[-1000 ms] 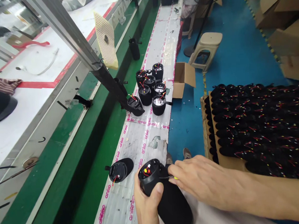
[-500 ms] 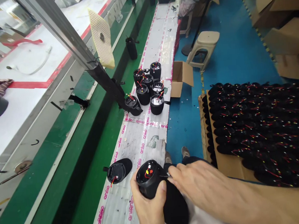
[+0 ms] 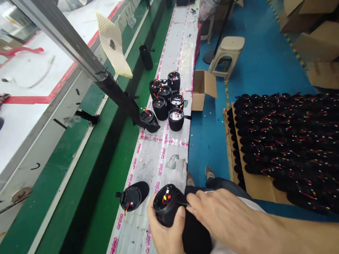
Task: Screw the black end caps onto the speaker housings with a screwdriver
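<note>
My left hand (image 3: 168, 235) is wrapped round a black cylindrical speaker housing (image 3: 197, 239), thumb on its near side. The housing is tilted, its open end up and to the left, with red and yellow wire connectors (image 3: 166, 197) showing inside. My right hand (image 3: 222, 216) is closed beside the rim, fingertips pinching what looks like the housing's short black strap (image 3: 182, 202); the fingers partly hide it. Left of my hands, another black housing (image 3: 133, 196) lies on its side with wires hanging from its end.
Several upright black housings (image 3: 160, 108) stand farther up the covered bench strip (image 3: 171, 146). A metal post (image 3: 95, 66) slants in at the left. To the right are a cardboard box (image 3: 203, 89), a stool (image 3: 230, 55) and a large batch of housings (image 3: 292, 145) on cardboard.
The view has shifted slightly. My right hand has moved a little closer to the housing's rim, and the strap shows less between the fingers. My left hand keeps its hold.
</note>
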Action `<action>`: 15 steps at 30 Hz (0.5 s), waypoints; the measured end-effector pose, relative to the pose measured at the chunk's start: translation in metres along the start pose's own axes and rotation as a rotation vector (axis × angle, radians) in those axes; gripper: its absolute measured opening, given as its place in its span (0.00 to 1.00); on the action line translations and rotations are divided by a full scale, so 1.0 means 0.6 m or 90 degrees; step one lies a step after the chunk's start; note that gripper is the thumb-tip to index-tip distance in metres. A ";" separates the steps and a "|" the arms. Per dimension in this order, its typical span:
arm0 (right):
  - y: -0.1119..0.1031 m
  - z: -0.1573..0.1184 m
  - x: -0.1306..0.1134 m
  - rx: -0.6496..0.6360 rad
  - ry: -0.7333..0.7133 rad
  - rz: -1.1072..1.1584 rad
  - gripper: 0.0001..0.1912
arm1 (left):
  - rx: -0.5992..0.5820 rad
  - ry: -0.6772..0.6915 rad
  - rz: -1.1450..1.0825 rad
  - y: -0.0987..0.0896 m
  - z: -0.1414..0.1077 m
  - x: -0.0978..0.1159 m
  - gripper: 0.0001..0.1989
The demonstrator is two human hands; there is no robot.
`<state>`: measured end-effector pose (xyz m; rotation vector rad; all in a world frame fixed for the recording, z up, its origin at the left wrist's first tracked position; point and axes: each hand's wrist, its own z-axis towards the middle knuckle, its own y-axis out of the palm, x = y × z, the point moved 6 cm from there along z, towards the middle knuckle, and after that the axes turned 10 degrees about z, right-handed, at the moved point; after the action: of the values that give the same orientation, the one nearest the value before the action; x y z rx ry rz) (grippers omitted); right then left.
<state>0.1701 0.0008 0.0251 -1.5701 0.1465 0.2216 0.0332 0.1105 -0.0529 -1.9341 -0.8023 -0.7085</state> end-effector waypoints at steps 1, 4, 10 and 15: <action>-0.002 0.002 0.002 0.006 0.018 0.026 0.27 | -0.010 -0.038 -0.048 0.001 0.002 -0.005 0.34; -0.007 0.009 0.021 0.023 0.107 0.114 0.17 | -0.056 -0.169 -0.239 0.010 0.001 -0.017 0.32; -0.002 0.030 0.044 0.023 0.049 0.158 0.09 | -0.155 -0.201 -0.375 0.017 -0.004 -0.012 0.35; -0.004 0.061 0.050 -0.030 -0.011 0.117 0.04 | -0.212 -0.168 -0.364 0.018 -0.010 -0.014 0.38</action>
<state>0.1978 0.0388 0.0202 -1.6021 0.2743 0.3848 0.0350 0.0987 -0.0619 -2.1362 -1.5166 -0.9825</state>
